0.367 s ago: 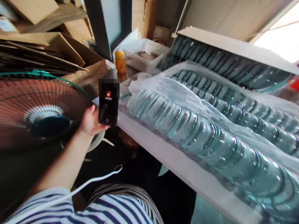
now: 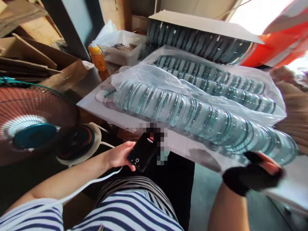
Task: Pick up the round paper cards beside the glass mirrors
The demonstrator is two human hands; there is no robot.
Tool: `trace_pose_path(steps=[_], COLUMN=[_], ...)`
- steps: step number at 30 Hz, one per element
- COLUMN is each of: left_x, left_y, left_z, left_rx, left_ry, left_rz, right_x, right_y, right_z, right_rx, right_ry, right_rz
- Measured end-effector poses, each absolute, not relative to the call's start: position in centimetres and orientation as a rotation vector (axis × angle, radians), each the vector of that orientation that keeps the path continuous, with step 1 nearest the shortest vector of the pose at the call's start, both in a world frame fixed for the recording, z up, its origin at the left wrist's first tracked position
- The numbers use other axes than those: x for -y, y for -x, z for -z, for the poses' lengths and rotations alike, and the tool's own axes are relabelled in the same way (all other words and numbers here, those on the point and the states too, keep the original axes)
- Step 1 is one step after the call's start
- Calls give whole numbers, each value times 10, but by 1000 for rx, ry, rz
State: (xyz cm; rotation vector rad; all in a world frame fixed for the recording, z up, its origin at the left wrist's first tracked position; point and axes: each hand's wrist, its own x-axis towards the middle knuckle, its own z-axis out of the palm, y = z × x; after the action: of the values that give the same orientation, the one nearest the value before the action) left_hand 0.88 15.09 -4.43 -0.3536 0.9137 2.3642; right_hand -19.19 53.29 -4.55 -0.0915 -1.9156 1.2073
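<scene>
At far left we see folded brown cardboard boxes [image 2: 31, 59] and, below them, a round fan with a teal hub and wire guard [image 2: 36, 128]. Further right, an orange bottle with a pale cap [image 2: 98, 59] stands just beside a white perforated plastic basket [image 2: 125, 53].

Below the basket, near our body, our left hand [image 2: 124, 155] grasps a flat black phone [image 2: 144, 149] by its lower left side, thumb at the bottom edge. The phone's long axis tilts from lower left to upper right; its top end is pixelated, so we cannot read it. A thin white cable [image 2: 84, 189] passes under our left forearm.

Past the phone, a white flat surface [image 2: 93, 102] carries a long front row of clear greenish round glass pieces [image 2: 192, 112], set on edge side by side. Its long axis runs from upper left, beyond the phone, down to lower right. Behind it, more rows of similar glass [image 2: 204, 81] lie in a clear plastic sheet [image 2: 166, 75].

Our right hand [image 2: 255, 175], in a black fingerless glove, is just beside the row's near right end, so it is the nearer hand to the glass, while the phone lies well to its left. It is blurred: we see nothing held, but cannot tell whether its fingers are spread or curled, or touch the glass.
</scene>
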Motion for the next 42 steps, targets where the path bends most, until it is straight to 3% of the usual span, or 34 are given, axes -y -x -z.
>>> trace_pose_path(steps=[5, 10, 16, 22, 27, 36, 42], left_x=[-191, -203, -216, -234, -237, -234, -233], left_y=[13, 11, 10, 11, 10, 7, 7], left_z=[43, 51, 43, 37, 43, 40, 39], left_rx=[-759, -654, -912, -1379, -1455, -1343, -1287], left_ry=[307, 343, 509, 776, 845, 753, 758], left_rz=[-2303, -2314, -2242, -2133, -2129, -2165, -2182], right_x=[-478, -445, -426, -419, -424, -393, -380], right_y=[140, 120, 133, 140, 136, 146, 134], right_z=[80, 77, 56, 69, 69, 34, 28], right_rx=[2236, 2378, 2467, 2511, 2514, 2796, 2711], right_ry=[-578, -885, -967, -814, -839, -1128, -1254], right_rz=[-1106, -1071, -970, -1109, -1130, -437, -479])
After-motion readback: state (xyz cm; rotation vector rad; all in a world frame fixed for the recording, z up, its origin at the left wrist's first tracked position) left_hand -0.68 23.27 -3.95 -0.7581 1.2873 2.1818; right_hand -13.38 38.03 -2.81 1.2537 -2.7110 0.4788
